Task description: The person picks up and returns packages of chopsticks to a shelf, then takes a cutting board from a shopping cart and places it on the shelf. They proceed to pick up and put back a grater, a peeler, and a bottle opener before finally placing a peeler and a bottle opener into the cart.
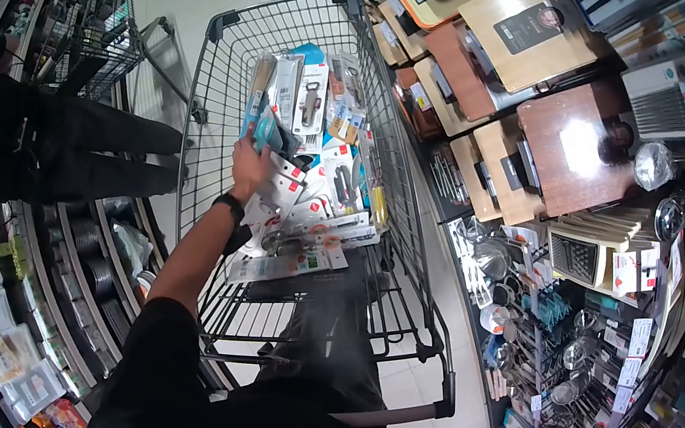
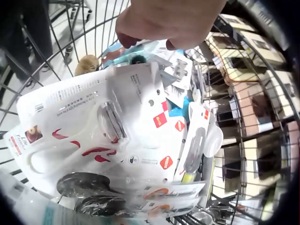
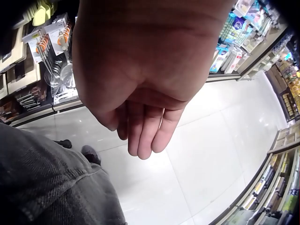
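Observation:
My left hand (image 1: 251, 168) reaches into the shopping cart (image 1: 214, 100) and grips a teal packaged item (image 1: 266, 129) near the cart's left side. In the left wrist view its curled fingers (image 2: 136, 30) come down over the teal packaging (image 2: 136, 55), and what the item is does not show. Below them lie white carded packs, one holding a peeler (image 2: 112, 121). Further up the cart is a carded pack with a dark-handled tool (image 1: 311, 106). My right hand (image 3: 145, 101) hangs beside my leg above the floor, fingers loosely bent and holding nothing.
On the right, a display holds wooden cutting boards (image 1: 556, 146), a grater (image 1: 577, 258) and hanging metal utensils. A person in dark trousers (image 1: 111, 150) stands left of the cart, near another cart (image 1: 101, 48). Shelves of packaged goods (image 1: 15, 358) line the left side.

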`<move>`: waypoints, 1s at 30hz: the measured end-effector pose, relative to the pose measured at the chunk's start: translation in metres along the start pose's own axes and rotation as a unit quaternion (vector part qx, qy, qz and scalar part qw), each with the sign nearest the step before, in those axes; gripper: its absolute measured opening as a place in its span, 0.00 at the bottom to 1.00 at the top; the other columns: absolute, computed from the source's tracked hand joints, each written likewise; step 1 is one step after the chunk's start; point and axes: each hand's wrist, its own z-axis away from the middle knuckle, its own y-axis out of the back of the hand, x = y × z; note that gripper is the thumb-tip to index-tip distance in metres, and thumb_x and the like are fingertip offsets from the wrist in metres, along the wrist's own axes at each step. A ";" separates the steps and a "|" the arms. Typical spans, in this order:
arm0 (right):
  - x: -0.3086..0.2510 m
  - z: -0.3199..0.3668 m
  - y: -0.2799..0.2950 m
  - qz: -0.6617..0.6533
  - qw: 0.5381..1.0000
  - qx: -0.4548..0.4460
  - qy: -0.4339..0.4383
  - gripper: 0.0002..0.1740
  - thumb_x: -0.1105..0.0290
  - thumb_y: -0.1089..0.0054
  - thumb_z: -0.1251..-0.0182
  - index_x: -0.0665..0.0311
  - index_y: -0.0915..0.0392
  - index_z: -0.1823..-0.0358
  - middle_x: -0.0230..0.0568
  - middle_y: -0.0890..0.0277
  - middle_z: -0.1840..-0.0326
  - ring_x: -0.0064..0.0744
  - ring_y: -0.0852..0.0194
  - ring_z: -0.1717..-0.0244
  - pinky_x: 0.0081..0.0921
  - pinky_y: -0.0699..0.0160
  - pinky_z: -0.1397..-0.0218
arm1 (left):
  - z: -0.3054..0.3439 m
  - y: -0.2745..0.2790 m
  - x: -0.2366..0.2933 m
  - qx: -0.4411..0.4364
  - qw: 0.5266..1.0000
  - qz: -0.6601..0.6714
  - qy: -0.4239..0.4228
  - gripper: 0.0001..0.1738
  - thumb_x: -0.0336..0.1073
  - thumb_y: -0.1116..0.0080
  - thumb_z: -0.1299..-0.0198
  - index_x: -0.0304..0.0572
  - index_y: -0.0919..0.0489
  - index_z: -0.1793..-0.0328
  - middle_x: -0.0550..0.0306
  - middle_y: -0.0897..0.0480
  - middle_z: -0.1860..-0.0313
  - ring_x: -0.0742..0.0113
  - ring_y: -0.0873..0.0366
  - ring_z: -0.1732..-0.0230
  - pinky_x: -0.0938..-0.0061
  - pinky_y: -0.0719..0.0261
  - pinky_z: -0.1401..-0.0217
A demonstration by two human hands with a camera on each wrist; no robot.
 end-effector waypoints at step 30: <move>-0.006 0.024 -0.036 0.060 0.996 0.036 0.062 0.16 0.68 0.51 0.28 0.73 0.23 0.49 0.48 0.17 0.61 0.36 0.15 0.62 0.29 0.15 0.59 | 0.057 0.062 -0.014 -0.316 0.947 0.051 0.035 0.27 0.42 0.29 0.48 0.30 0.23 0.49 0.37 0.16 0.56 0.45 0.17 0.51 0.60 0.22 0.47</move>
